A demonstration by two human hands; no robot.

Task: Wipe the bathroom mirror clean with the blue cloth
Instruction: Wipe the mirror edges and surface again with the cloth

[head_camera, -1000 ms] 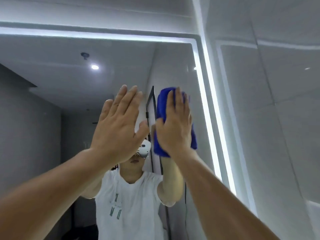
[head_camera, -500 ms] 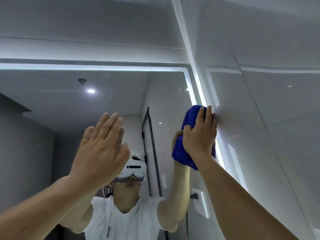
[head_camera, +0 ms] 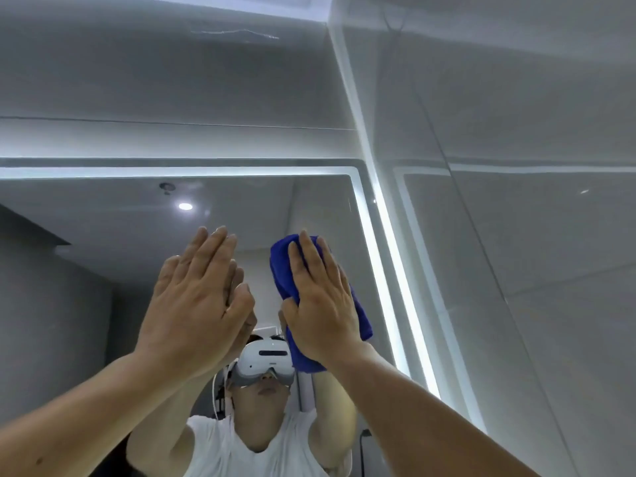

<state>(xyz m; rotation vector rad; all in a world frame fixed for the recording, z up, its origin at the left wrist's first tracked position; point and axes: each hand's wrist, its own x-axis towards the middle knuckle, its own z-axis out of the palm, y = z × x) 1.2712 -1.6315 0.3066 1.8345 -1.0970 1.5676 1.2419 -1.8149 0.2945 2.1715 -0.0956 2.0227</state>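
Note:
The bathroom mirror [head_camera: 103, 228] fills the lower left, framed by a lit white strip along its top and right edges. My right hand [head_camera: 320, 301] presses the folded blue cloth [head_camera: 358, 315] flat against the glass, a little left of the mirror's lit right edge and below its top edge. Most of the cloth is hidden under the palm. My left hand [head_camera: 196, 301] rests flat on the glass beside it, fingers straight and together, holding nothing. The mirror shows a person in a white shirt with both arms raised.
A glossy grey tiled side wall [head_camera: 516, 270] meets the mirror wall at a corner just right of the lit strip [head_camera: 385, 270]. Grey tiles [head_camera: 172, 91] run above the mirror. A ceiling spotlight [head_camera: 185, 206] is reflected in the glass.
My right hand has slid the cloth left from the lit right edge back onto the glass. The view has tilted upward, and my left hand has stayed flat on the mirror.

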